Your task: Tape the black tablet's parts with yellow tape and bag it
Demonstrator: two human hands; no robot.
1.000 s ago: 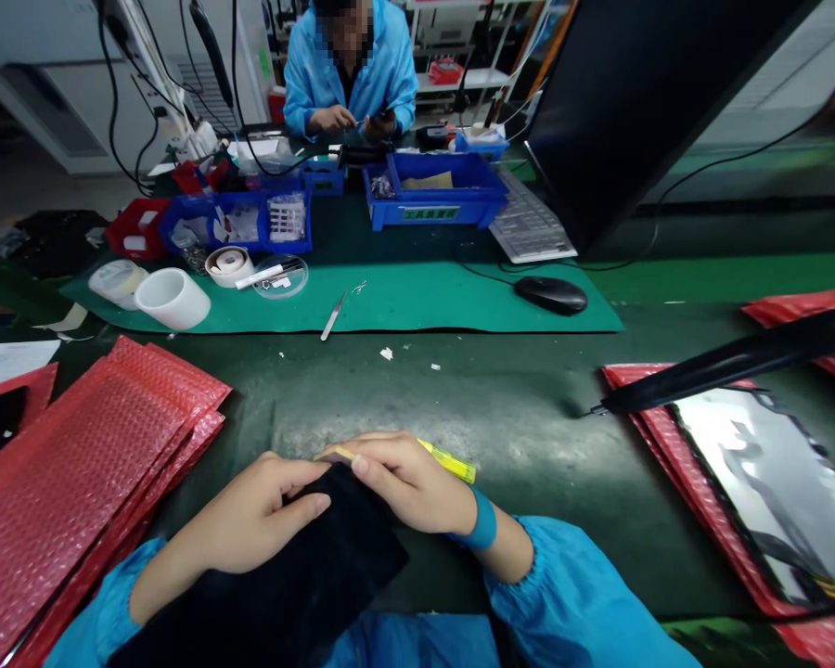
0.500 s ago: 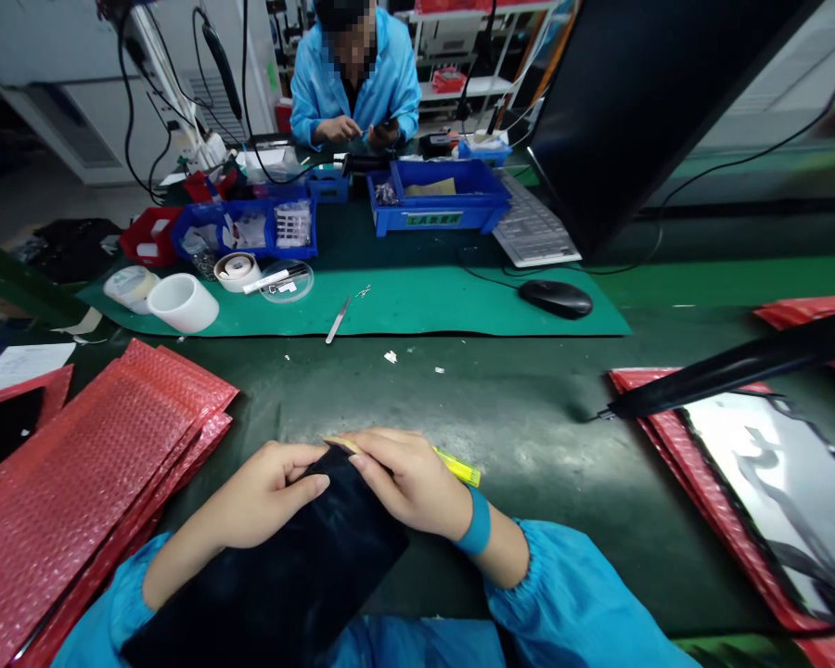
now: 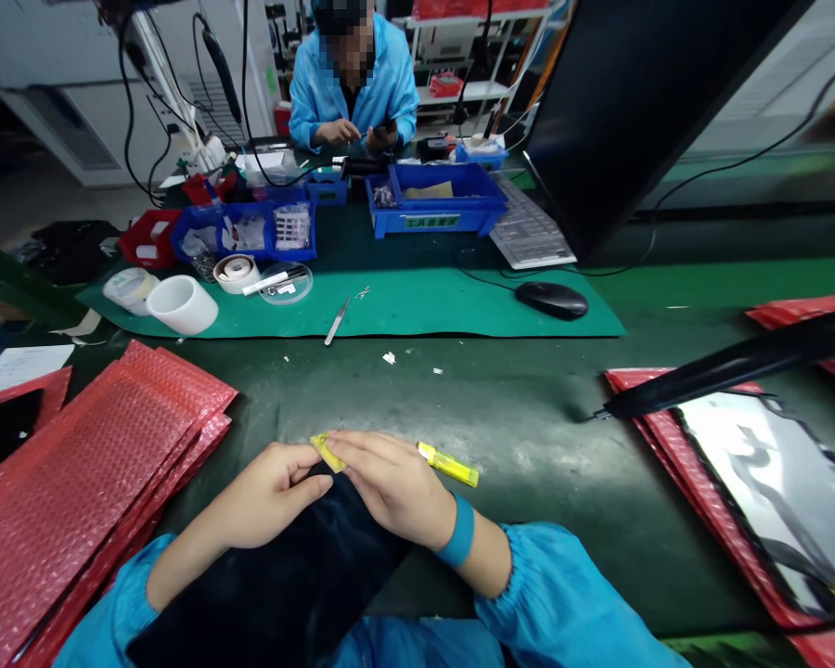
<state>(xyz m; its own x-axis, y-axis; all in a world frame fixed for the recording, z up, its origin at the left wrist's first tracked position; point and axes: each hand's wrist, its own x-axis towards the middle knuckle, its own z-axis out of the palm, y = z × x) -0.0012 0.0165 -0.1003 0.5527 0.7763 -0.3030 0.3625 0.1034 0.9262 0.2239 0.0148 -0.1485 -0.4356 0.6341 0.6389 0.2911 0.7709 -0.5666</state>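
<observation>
A dark, glossy flat panel [image 3: 278, 584] lies tilted in front of me, its near end over my lap. My left hand [image 3: 275, 492] is closed on its far corner, thumb on top and fingers bent beneath. At that corner sits a small yellow strip [image 3: 329, 454], like a piece of tape or film. My right hand [image 3: 393, 487], a blue band at its wrist, has its fingertips pressed on this strip; its thumb is hidden. Just beyond the right hand a slim yellow translucent tool [image 3: 449, 464] rests on the table; its kind is unclear.
Red bubble-wrap pouches [image 3: 104, 436] are stacked at left. On the right, a silver-white panel [image 3: 765, 464] lies on red wrap under a black arm [image 3: 738, 366]. A green mat [image 3: 417, 301] holds tweezers [image 3: 337, 321], tape rolls and a mouse [image 3: 552, 300]. Another person [image 3: 352, 83] sits opposite.
My right hand has rolled over and shifted slightly left, so the strip at the corner now shows bright yellow. More of the yellow tool is uncovered. My left hand stays nearly still.
</observation>
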